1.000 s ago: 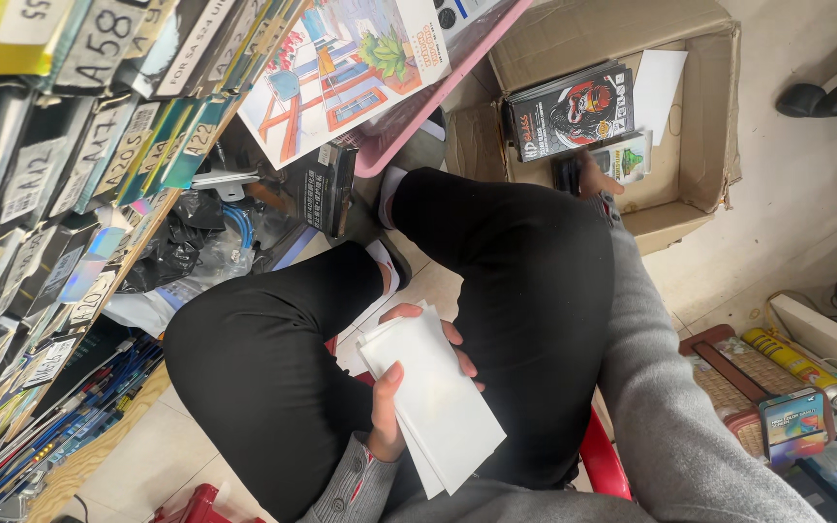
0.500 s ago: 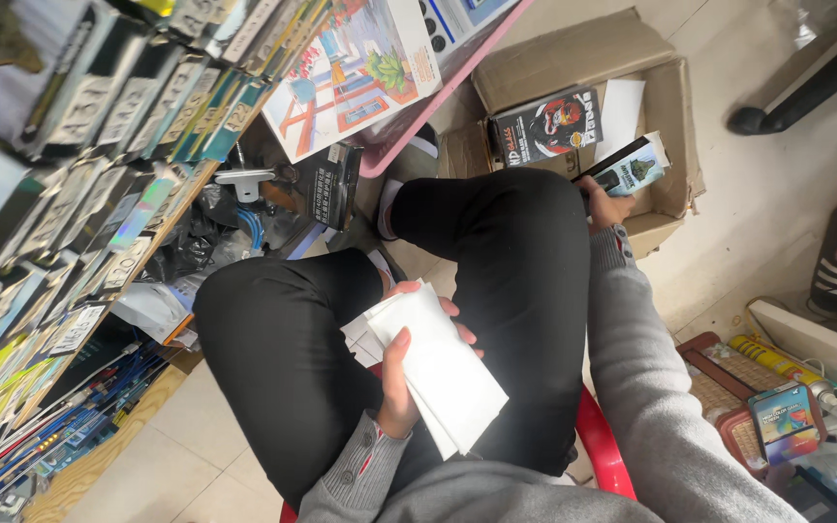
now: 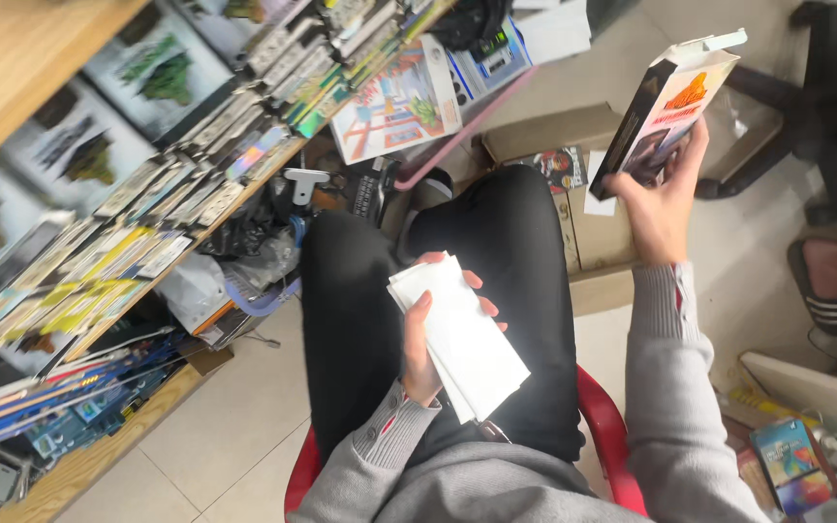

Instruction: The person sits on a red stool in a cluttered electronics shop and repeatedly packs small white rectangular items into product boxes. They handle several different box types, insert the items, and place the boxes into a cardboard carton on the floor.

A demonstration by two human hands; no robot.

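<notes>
Box (image 3: pixel 668 108), small, dark with an orange patch on its face, is being held up at arm's length by the right hand (image 3: pixel 659 205), fingers clamped around its lower end. Top flap is standing open and pointing up, so the open mouth is facing away from the lap; looks tilted that way so the inside or the face can be checked. Box is hanging in the air above the cardboard carton (image 3: pixel 573 194) on the floor, not touching it.

Left hand (image 3: pixel 420 334) is resting on the lap, thumb closed over a stack of white paper sheets (image 3: pixel 465 339), pinning them flat against the black trousers (image 3: pixel 360 320), probably so they are not sliding off. Sheets are fanning out a little at the upper corner.

Person is sitting on a red chair (image 3: pixel 603 426), grey sleeves on both arms. Carton is sitting just past the knees, within easy reach, with another printed box (image 3: pixel 559 167) lying inside. Wooden shelf (image 3: pixel 196 223) on the left is packed with flat packaged goods stacked in rows, blurred, can't tell what kind. Colourful picture board (image 3: pixel 394 102) is leaning beside it. Sandalled foot (image 3: pixel 830 281) of someone else is showing at right edge. More small packets (image 3: pixel 791 465) are lying low right.
</notes>
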